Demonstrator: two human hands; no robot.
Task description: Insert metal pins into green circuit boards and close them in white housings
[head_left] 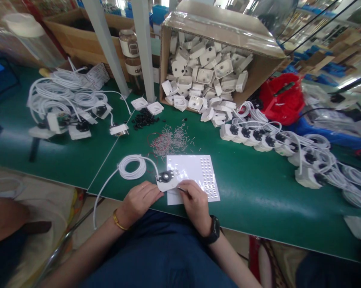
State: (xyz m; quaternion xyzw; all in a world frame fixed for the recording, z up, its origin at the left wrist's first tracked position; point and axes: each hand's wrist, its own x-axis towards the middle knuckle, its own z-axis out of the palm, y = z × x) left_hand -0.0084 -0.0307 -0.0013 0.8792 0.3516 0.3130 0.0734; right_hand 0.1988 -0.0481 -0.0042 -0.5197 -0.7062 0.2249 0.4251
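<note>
In front of me lies a small white plastic housing (167,185) with a black part (166,176) on top. A white cable (132,167) runs from it into a coil on the left. My left hand (140,200) is closed on the housing's near left edge. Closed in a pinch at its right side, my right hand (196,203) grips a slim dark tool (182,189) whose kind I cannot make out. Partly under the housing and the right hand is a white sheet (188,164) with rows of small shiny round stickers (208,180) along its right side.
Loose screws (170,141) and black small parts (144,119) lie beyond the sheet. A cardboard box (222,26) of white housings stands behind them. Cabled units line the right (258,138) and the left (80,130). Grey posts (142,48) rise at the back.
</note>
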